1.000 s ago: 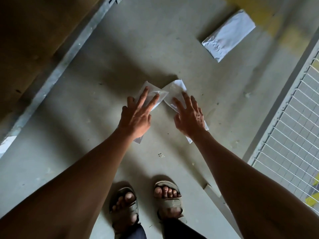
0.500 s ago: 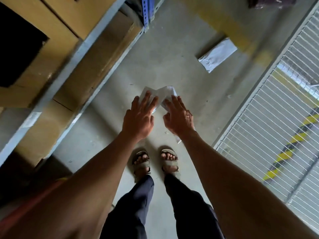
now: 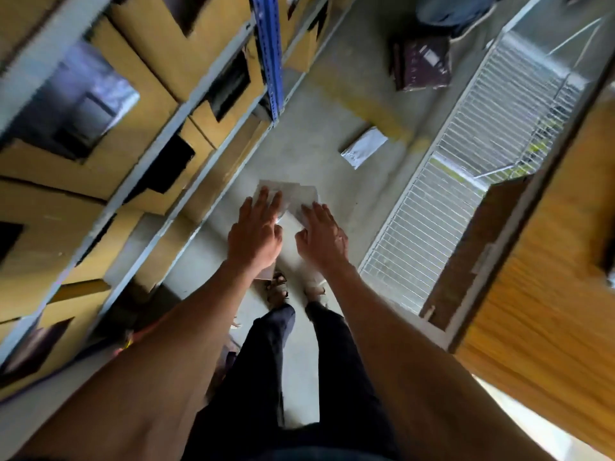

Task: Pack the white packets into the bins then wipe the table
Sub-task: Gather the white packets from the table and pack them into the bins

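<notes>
Between both hands, above the concrete floor [image 3: 319,134], sit two white packets [image 3: 301,194]. The left hand [image 3: 255,236] lies over one, fingers fairly straight; the right hand [image 3: 322,239] lies over the other, fingers spread; whether thumbs pinch underneath is hidden. A third packet [image 3: 364,147] lies farther off on the floor. Cardboard bins [image 3: 159,38] line shelves at left. Packing looks barely begun; wiping remains.

hands [image 3: 288,236] holding white packets [image 3: 293,194] — shelving [image 3: 199,94] left
</notes>
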Demonstrator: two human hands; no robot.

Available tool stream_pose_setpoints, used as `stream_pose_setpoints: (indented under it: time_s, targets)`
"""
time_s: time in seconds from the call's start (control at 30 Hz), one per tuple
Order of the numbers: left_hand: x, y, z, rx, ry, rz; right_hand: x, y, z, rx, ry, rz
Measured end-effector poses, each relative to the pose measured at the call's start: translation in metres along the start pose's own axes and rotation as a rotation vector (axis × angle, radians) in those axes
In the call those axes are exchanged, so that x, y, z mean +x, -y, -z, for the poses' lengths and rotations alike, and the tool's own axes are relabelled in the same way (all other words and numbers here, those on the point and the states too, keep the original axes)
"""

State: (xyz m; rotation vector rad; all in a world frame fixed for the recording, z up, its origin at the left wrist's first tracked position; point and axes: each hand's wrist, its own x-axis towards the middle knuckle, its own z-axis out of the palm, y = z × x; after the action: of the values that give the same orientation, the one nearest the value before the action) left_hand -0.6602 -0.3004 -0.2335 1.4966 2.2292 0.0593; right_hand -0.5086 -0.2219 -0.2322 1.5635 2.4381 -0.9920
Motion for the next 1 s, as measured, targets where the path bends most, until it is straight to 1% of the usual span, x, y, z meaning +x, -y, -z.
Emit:
stream_pose_setpoints:
  time_s: [0.03,0.17,0.27,0.4,0.53,0.63,0.7,0.87,1.0]
  targets:
    - [-0.009,-0.008,0.015,-0.013,-0.005,0.010,-0.013,0.006,0.012,0.011,-0.027,0.004]
    - [-0.048,-0.044,0.068,-0.053,-0.026,-0.047,-0.070,0.019,0.063,0.068,-0.128,0.005]
    - [-0.067,-0.071,0.091,-0.075,0.020,-0.056,-0.099,0.020,0.087,0.089,-0.155,-0.025]
    - [-0.088,-0.098,0.103,-0.059,0.099,-0.067,-0.149,0.008,0.099,0.067,-0.127,-0.057]
    - [-0.115,-0.115,0.093,-0.008,0.200,-0.160,-0.206,-0.018,0.094,0.069,-0.070,-0.162]
    - [-0.137,-0.131,0.081,0.110,0.290,-0.287,-0.245,-0.046,0.081,0.121,-0.016,-0.283]
    - [-0.151,-0.144,0.073,0.161,0.356,-0.356,-0.269,-0.063,0.072,0.164,-0.017,-0.350]
    - [-0.186,-0.202,0.040,0.303,0.546,-0.528,-0.338,-0.111,0.058,0.246,-0.084,-0.470]
    - [-0.213,-0.261,-0.005,0.332,0.683,-0.711,-0.404,-0.160,0.036,0.307,-0.178,-0.543]
